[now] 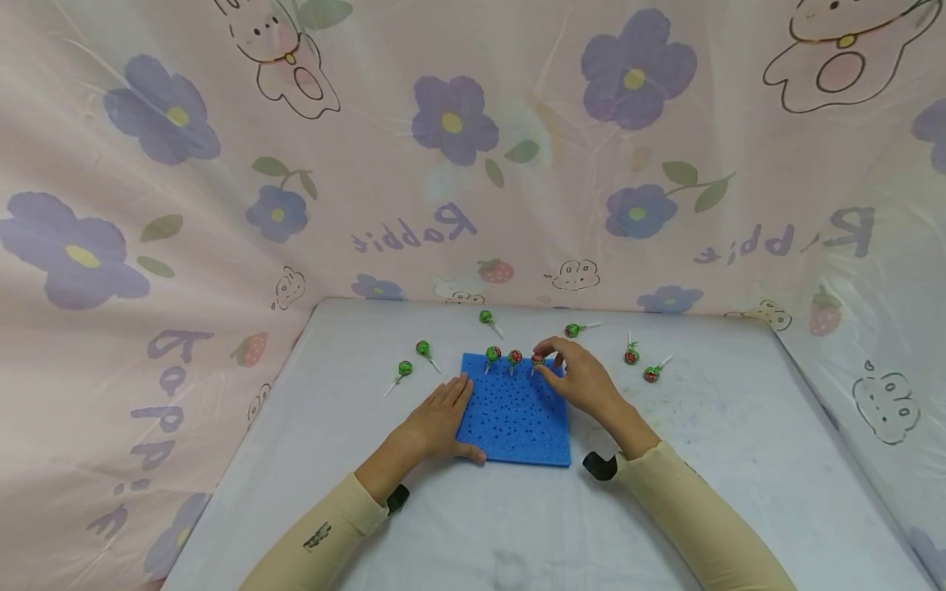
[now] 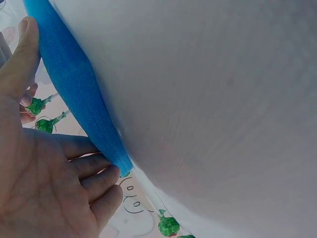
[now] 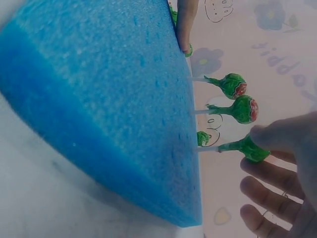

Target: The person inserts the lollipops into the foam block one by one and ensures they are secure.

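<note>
A blue foam block (image 1: pixel 513 423) dotted with small holes lies on the white table. Along its far edge stand a left lollipop (image 1: pixel 493 354) and a middle lollipop (image 1: pixel 515 357), sticks down in the foam. My right hand (image 1: pixel 584 379) pinches the green-wrapped head of a third lollipop (image 3: pixel 253 149) between thumb and fingers; its stick meets the foam in the right wrist view. My left hand (image 1: pixel 436 419) lies along the block's left side, fingers straight against its edge and thumb at the near corner, as the left wrist view also shows its palm (image 2: pixel 44 183).
Left of and behind the block lie loose lollipops, among them one near my left hand (image 1: pixel 405 368) and one at the back (image 1: pixel 485 317). Others lie to the right, including a lollipop (image 1: pixel 652 374) near the table's right part. A patterned curtain (image 1: pixel 517 205) hangs around the table.
</note>
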`<state>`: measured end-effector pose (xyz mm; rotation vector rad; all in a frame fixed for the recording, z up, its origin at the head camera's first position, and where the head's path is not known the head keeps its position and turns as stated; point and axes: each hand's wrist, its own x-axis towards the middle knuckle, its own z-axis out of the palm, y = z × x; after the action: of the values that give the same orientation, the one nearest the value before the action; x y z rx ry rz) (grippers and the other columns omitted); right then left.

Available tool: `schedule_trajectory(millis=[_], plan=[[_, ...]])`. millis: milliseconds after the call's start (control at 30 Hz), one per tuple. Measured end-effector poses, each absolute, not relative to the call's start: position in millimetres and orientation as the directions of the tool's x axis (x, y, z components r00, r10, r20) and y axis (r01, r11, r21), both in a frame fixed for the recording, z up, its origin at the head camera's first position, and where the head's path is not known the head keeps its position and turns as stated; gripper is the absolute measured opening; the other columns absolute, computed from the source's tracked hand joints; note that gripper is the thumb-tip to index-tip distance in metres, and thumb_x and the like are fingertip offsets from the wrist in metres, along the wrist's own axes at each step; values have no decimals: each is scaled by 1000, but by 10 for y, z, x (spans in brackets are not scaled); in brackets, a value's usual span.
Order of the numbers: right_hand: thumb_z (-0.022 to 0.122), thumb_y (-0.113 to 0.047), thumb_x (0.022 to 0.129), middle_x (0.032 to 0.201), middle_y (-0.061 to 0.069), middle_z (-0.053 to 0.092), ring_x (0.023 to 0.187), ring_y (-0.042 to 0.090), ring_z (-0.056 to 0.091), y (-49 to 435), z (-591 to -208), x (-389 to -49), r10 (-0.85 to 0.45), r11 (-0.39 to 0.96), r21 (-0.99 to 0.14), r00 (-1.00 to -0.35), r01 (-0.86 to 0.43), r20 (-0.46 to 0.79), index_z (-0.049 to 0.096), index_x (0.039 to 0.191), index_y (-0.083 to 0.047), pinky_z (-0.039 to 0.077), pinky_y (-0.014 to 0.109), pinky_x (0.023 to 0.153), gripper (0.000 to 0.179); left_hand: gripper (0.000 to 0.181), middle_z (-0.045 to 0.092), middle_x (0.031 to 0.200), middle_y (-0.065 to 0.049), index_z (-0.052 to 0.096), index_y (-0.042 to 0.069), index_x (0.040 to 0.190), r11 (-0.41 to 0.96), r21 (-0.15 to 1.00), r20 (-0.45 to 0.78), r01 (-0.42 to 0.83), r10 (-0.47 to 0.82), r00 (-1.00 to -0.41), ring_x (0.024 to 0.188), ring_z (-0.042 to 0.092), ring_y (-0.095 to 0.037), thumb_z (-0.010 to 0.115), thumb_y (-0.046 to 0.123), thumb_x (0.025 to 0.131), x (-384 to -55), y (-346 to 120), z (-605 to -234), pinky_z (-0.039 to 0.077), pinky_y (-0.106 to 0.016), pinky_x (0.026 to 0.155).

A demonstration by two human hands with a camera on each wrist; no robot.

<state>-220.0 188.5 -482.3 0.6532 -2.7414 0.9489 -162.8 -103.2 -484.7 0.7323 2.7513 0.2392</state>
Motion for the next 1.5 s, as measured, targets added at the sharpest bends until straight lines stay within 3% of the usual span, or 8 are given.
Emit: schedule_trajectory(millis=[1500], plan=[[79,-17,99,127,10,73,95,23,64,1917,-4823,-2176,-329,715,-557,-906,-423,266,67,132,-10,54,37,75,36,130,14,179,-19,20,-1,170,864,229,-240,448,496,-834,166,14,-35,83,70,82,-1621,-1016,-4854,17,-46,135]])
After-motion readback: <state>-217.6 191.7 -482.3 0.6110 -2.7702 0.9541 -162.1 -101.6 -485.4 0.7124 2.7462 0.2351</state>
